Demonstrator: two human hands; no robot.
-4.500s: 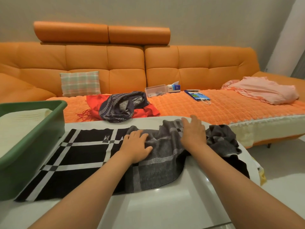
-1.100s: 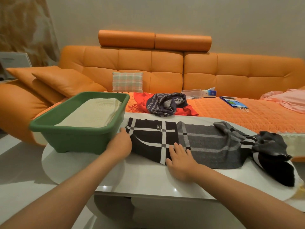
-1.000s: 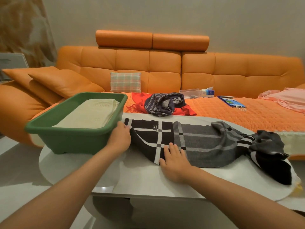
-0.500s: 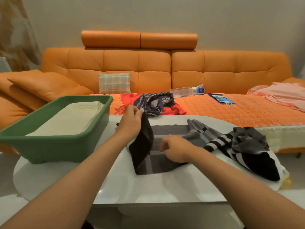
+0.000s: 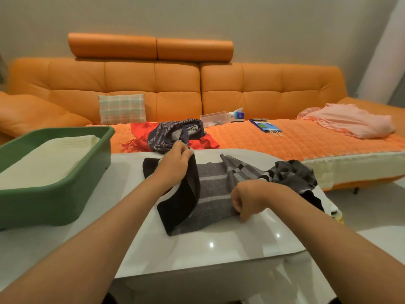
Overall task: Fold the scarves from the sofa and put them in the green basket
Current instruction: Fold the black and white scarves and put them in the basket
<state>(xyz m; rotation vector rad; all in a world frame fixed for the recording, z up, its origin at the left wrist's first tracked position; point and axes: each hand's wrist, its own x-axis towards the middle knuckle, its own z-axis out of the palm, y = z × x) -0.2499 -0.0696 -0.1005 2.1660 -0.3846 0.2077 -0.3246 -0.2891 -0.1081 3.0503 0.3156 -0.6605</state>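
Observation:
A black and grey checked scarf [image 5: 214, 189] lies across the white table [image 5: 219, 244], its right end bunched at the table's far right. My left hand [image 5: 175, 163] pinches the scarf's left end and holds it lifted above the grey part. My right hand [image 5: 247, 198] grips the scarf's near edge. The green basket [image 5: 65, 194] stands on the table's left side with a folded cream cloth [image 5: 43, 159] inside. On the sofa [image 5: 197, 88] behind the table lie a navy striped scarf [image 5: 173, 134] and, under it, a red scarf [image 5: 140, 132].
A checked cushion [image 5: 122, 108], a clear box [image 5: 213, 118], a tissue pack [image 5: 236, 115], a blue packet [image 5: 265, 126] and a pink cloth [image 5: 350, 121] sit on the sofa. The table's near edge runs across the lower frame, with floor to the right.
Both hands went from pressing the scarf flat to gripping it. My left hand lifted the black left end and carried it rightward over the grey part.

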